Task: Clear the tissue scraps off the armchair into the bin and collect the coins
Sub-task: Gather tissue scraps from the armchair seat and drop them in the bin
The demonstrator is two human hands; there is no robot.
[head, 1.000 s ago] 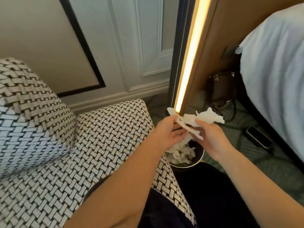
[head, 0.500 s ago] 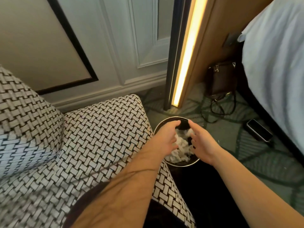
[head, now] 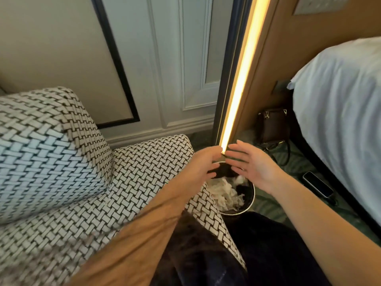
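Left hand (head: 203, 162) and right hand (head: 253, 166) hover above the bin (head: 252, 195), palms facing each other, apart. Right fingers straight and spread; left fingers loosely bent. Neither holds anything. Tissue scraps (head: 224, 193) lie crumpled inside the bin, a round dark one on the carpet, just beside the front corner of the woven-pattern armchair (head: 144, 182). Phone (head: 318, 183) on the floor further right, near the bed (head: 340, 120). Brown handbag (head: 272, 125) beyond, by the lit strip (head: 241, 79).
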